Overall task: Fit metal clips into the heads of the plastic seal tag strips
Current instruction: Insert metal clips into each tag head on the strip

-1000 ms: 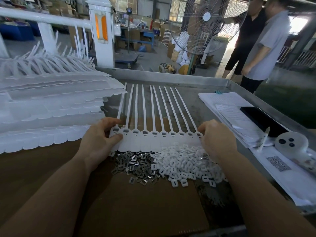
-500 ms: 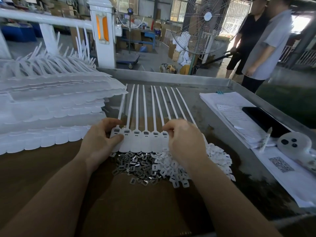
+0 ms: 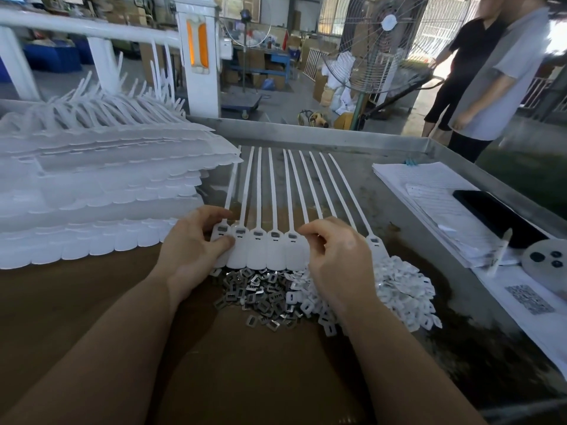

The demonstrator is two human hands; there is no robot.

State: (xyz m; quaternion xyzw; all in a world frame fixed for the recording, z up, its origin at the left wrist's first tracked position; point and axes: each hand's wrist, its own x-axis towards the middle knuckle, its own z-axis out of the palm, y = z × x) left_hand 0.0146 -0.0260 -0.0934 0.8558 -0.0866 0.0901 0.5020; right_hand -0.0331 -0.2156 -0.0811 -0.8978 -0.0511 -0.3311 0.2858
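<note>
A joined row of white seal tag strips (image 3: 263,251) lies flat on the table, tails pointing away, heads toward me. My left hand (image 3: 193,246) grips the row's left end, thumb on top of the first tab. My right hand (image 3: 340,259) sits over the heads right of the middle, fingers and thumb curled in a pinch there; what lies under them is hidden. The heads between my hands show grey inserts. A pile of loose metal clips (image 3: 257,291) lies just below the heads, beside a heap of small white plastic pieces (image 3: 402,286).
Tall stacks of more white strips (image 3: 92,185) fill the left. Papers (image 3: 429,191), a black phone (image 3: 497,216) and a round white device (image 3: 549,262) lie at right. Brown cardboard (image 3: 245,363) covers the near table inside a metal rim (image 3: 306,133). Two people (image 3: 497,75) stand beyond.
My right hand has left the right end of the row and slid left to the middle heads, fingers curling down. The left hand has kept its hold.
</note>
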